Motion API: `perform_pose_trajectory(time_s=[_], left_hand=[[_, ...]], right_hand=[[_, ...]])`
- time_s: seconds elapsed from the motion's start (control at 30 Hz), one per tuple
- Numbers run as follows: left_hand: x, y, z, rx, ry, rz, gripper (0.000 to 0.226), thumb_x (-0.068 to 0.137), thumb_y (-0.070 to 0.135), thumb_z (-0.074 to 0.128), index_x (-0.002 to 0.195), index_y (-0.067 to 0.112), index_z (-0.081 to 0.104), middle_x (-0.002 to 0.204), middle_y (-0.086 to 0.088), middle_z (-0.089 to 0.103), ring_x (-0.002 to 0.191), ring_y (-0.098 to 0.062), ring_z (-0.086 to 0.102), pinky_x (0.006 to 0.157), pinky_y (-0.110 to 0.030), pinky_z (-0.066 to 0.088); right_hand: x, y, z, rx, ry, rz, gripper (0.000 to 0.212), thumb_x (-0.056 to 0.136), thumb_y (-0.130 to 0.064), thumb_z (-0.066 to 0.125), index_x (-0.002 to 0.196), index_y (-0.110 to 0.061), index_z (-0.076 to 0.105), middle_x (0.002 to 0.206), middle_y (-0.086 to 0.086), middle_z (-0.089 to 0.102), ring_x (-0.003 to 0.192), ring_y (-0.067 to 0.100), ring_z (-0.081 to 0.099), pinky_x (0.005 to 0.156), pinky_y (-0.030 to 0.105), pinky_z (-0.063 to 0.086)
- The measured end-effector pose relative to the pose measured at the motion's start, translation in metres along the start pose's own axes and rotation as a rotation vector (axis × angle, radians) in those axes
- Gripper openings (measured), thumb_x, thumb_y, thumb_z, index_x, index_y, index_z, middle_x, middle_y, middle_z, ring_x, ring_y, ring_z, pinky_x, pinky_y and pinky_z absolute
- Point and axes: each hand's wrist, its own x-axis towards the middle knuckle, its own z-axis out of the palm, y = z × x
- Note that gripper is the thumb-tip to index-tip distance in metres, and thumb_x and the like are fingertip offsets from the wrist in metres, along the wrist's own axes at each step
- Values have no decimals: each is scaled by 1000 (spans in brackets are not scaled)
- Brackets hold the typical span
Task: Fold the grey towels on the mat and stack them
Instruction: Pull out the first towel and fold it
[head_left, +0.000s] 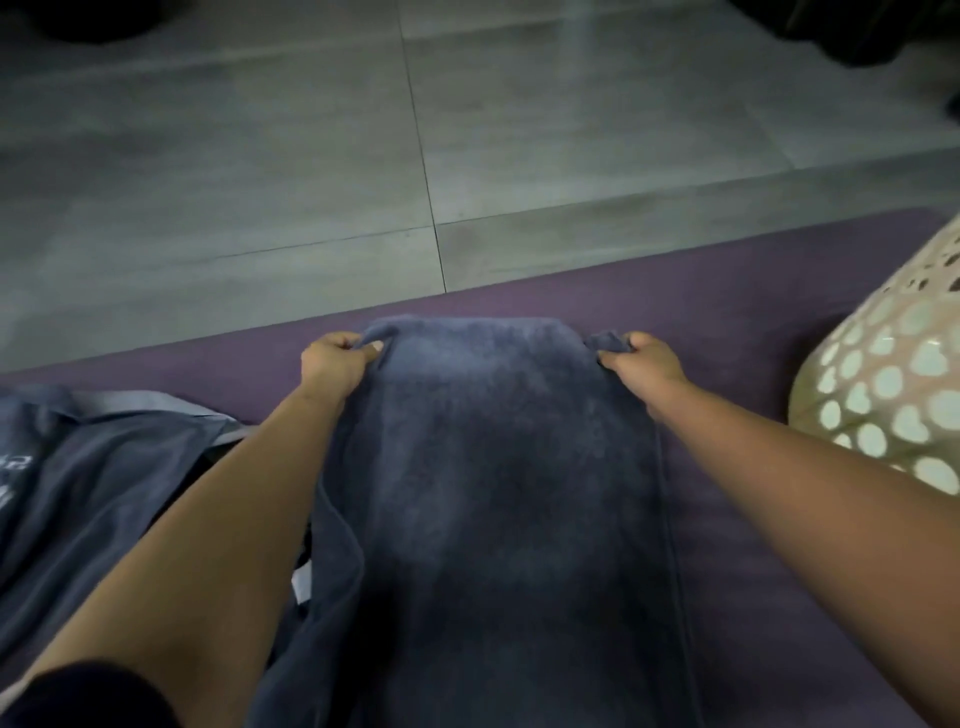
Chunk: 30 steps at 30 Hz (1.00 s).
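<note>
A dark grey towel (483, 467) lies lengthwise on the purple mat (737, 322), running from the bottom of the view to near the mat's far edge. My left hand (335, 366) pinches its far left corner. My right hand (644, 361) grips its far right corner, which is bunched in my fingers. Both arms stretch forward along the towel's sides. More grey towel cloth (93, 467) with a lighter band lies crumpled on the mat at the left.
A cream basket (883, 395) with round cut-outs stands on the mat at the right. Beyond the mat's far edge is a grey tiled floor (311, 156). Dark shapes sit at the top corners.
</note>
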Motion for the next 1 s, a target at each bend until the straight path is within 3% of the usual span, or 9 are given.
perform_pose_trajectory(time_s=[0.1,0.17,0.2,0.3,0.43,0.6,0.73,0.87,1.0], left_hand=[[-12,14,-2,-214,11,-109,17,88,27,65,81,12,60,85,-7,60,81,-23,54,74,-32,46],[-23,25,-12,-329,-34,-196,30,88,34,64,104,9,63,99,-8,62,92,-26,57,83,-35,48],[-30,31,-19,-415,-106,-266,38,87,36,65,111,7,62,105,-10,63,96,-29,60,86,-39,50],[-55,48,-42,-602,-235,-340,42,86,35,65,110,2,63,104,-14,68,92,-31,65,74,-39,53],[-92,65,-78,-706,-221,-277,49,79,43,71,110,6,65,106,-14,70,95,-31,68,76,-40,56],[-164,97,-135,-695,28,-67,23,86,32,68,78,12,61,85,-9,65,82,-28,63,79,-38,52],[-216,112,-192,-744,174,99,27,92,24,61,68,15,52,70,-5,55,73,-22,52,67,-32,47],[-275,123,-239,-843,255,191,21,96,16,54,75,15,55,75,1,56,66,-10,51,57,-20,44],[-322,128,-276,-924,299,257,16,98,11,48,83,13,54,78,1,55,68,-9,51,54,-15,44]], right_hand=[[-8,-4,2,-9,-82,24,11,81,-21,67,82,-13,59,89,10,62,83,24,60,68,31,44],[-16,-9,3,56,-119,92,23,83,-23,67,99,-8,60,98,10,60,86,25,60,68,30,43],[-19,-10,3,113,-129,122,23,83,-23,67,96,-6,58,97,10,59,84,25,59,67,30,42],[-34,-21,-9,319,-117,128,19,83,-18,67,71,-10,55,84,11,60,76,24,58,66,31,44],[-63,-54,-45,630,-180,105,6,78,-6,69,82,-5,65,88,15,66,77,25,63,75,34,52],[-118,-101,-102,811,-271,27,32,76,-5,71,104,7,62,92,15,68,80,23,65,63,26,57],[-172,-136,-145,921,-348,-58,19,80,-8,68,96,1,65,86,9,71,74,16,69,59,23,56],[-225,-162,-191,965,-284,-172,7,80,-6,68,86,-3,65,73,2,73,67,11,69,59,21,56],[-274,-176,-229,883,-221,-284,13,78,-12,71,76,-12,59,64,-3,70,63,12,66,57,22,53]])
